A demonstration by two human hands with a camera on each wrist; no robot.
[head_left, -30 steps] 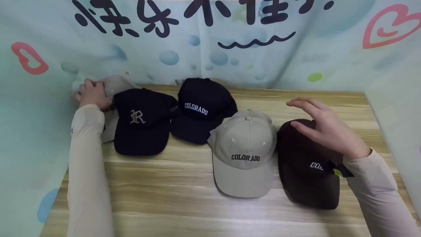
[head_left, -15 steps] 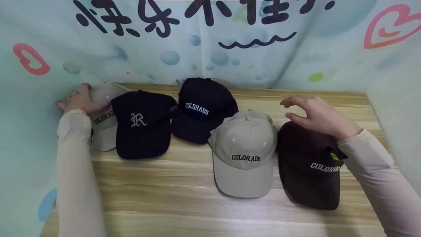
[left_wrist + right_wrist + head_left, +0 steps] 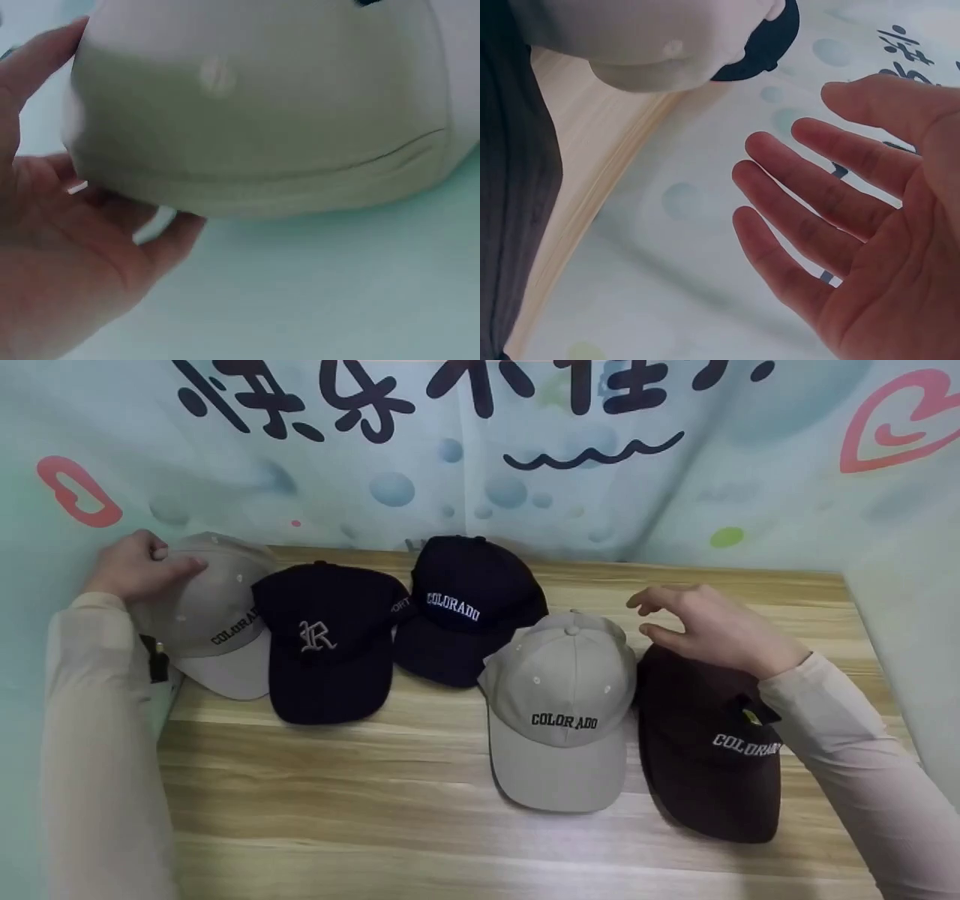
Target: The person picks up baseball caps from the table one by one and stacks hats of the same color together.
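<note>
At the far left my left hand [image 3: 135, 566] grips a light grey cap [image 3: 225, 592] by its back edge, thumb on the crown. In the left wrist view the fingers [image 3: 176, 244] curl under the rim of that cap [image 3: 262, 142]. Its right side lies behind a navy cap [image 3: 326, 637] with an R emblem. My right hand [image 3: 720, 626] hovers above the back of a dark brown cap [image 3: 712, 780], holding nothing. The right wrist view shows the right hand [image 3: 855, 202] with fingers spread and relaxed.
A navy Colorado cap [image 3: 469, 607] stands at the back, near the cloth backdrop [image 3: 525, 510]. A beige Colorado cap [image 3: 559, 712] sits beside the brown one. All rest on a wood-grain table [image 3: 360, 810]; cloth walls bound its back and sides.
My left hand has moved left and drawn the light grey cap out from behind the R cap, so more of its crown and lettering shows. The right hand has shifted slightly left.
</note>
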